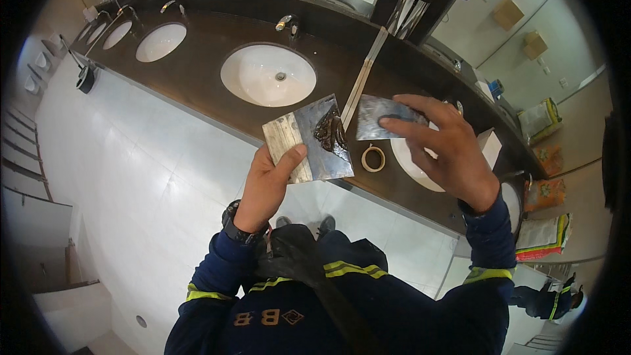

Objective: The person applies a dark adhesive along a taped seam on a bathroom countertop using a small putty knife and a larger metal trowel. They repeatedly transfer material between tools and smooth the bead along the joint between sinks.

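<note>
My left hand (268,181) grips a flat metal scraper blade (309,139) with a wooden part at its left; a dark glossy lump of putty (330,131) sits on the blade's upper right. My right hand (442,146) pinches a second, smaller metal blade (380,117) by its right edge, held just to the right of the first one. The two blades are close together but apart. Both are raised over the front edge of a dark brown vanity counter (197,66).
White oval sinks (268,73) with chrome taps are set along the counter. A roll of tape (373,158) lies on it near my hands. A thin wooden strip (363,77) leans at a dark column. Bags (540,236) lie at right. The floor (131,177) is white tile.
</note>
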`<action>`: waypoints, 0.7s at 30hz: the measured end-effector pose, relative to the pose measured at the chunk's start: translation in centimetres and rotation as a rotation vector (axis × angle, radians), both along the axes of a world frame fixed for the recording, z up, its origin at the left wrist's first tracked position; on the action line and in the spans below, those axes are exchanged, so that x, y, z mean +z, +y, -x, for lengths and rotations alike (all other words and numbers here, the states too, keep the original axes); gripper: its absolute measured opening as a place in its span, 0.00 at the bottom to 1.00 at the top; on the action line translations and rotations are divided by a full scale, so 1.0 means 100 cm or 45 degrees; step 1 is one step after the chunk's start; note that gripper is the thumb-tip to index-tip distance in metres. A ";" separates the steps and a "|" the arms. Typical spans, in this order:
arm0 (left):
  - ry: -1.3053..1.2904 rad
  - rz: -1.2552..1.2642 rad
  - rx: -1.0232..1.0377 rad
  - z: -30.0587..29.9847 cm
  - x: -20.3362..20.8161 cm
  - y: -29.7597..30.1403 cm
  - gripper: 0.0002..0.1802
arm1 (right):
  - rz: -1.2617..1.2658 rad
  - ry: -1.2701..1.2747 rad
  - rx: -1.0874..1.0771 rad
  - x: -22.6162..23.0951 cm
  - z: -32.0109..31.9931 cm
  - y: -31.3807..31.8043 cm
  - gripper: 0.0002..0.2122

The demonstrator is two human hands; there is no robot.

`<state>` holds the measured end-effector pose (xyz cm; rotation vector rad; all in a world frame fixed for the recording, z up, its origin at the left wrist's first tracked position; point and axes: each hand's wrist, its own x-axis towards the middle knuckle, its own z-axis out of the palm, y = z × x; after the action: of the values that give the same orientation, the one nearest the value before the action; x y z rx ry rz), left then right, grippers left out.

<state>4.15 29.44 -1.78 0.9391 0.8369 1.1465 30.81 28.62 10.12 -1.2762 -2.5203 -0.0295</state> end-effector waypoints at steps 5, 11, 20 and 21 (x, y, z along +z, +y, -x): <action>0.031 -0.040 0.046 0.000 -0.004 -0.001 0.13 | -0.090 -0.163 0.128 -0.012 0.018 0.015 0.22; -0.028 0.055 0.395 0.024 -0.034 0.006 0.19 | 0.235 -0.076 -0.109 -0.105 -0.054 0.081 0.18; -0.023 0.377 0.842 0.066 -0.151 -0.046 0.22 | 0.488 0.269 -0.166 -0.345 -0.131 0.212 0.20; 0.115 0.369 0.869 0.065 -0.156 -0.051 0.20 | 0.503 0.256 -0.161 -0.359 -0.133 0.219 0.20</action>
<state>-2.40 24.35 -17.33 0.4670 1.4187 1.5089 44.10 50.51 -25.74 -1.4950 -2.3400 0.5646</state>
